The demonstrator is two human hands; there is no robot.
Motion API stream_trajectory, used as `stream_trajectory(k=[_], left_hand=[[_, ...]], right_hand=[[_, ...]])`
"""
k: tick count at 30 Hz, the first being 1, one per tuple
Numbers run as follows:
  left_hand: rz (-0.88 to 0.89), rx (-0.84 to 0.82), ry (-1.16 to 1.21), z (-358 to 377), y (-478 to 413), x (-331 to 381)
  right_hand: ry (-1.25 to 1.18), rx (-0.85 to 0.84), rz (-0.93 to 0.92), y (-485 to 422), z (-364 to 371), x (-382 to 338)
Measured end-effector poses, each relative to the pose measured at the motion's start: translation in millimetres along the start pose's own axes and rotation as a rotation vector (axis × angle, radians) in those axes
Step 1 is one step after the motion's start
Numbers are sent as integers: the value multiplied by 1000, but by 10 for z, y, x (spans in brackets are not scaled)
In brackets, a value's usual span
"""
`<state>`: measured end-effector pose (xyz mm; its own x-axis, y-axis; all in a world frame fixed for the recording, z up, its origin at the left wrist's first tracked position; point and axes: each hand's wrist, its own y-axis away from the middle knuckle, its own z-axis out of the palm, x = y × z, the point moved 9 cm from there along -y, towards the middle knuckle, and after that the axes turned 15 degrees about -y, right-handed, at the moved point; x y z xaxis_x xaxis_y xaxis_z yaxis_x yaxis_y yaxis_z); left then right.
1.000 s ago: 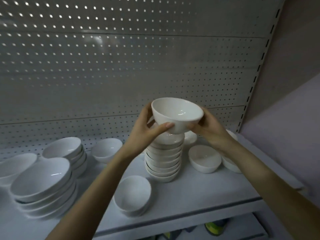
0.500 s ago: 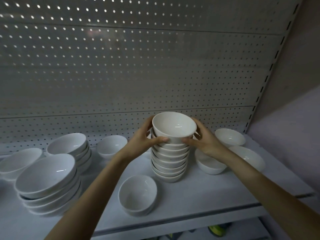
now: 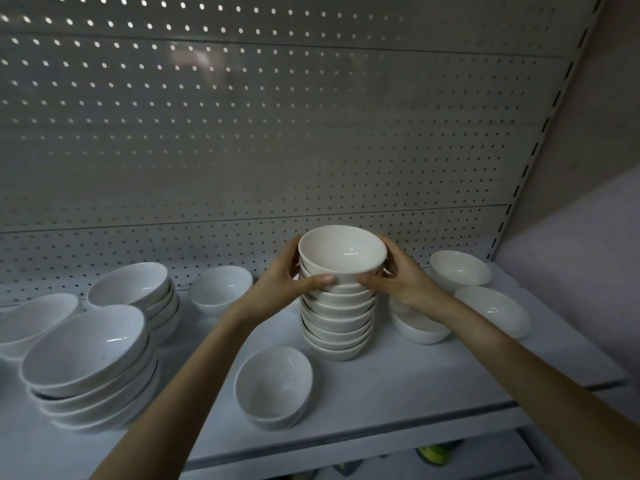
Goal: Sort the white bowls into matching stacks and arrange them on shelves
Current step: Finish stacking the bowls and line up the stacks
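Your left hand and right hand both grip the top bowl, fingers curled round its sides, thumbs on its near wall. The bowl sits nested on the tall stack mid-shelf, upright, in front of the pegboard. A single small bowl stands just in front-left of the stack. A pile of wide bowls stands far left; loose bowls lie to the right.
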<state>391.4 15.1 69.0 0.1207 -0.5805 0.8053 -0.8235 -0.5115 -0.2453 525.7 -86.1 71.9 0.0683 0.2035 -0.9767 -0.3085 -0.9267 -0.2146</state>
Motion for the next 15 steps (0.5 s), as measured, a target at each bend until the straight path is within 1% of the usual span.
stream_trajectory(k=[10,15], left_hand=[[-27,17,23,38,70,15],[-59,42,-1,31,170,-26]], right_hand=[[42,-7,29,1,-58,76],[13,-11,49,26,-79,100]])
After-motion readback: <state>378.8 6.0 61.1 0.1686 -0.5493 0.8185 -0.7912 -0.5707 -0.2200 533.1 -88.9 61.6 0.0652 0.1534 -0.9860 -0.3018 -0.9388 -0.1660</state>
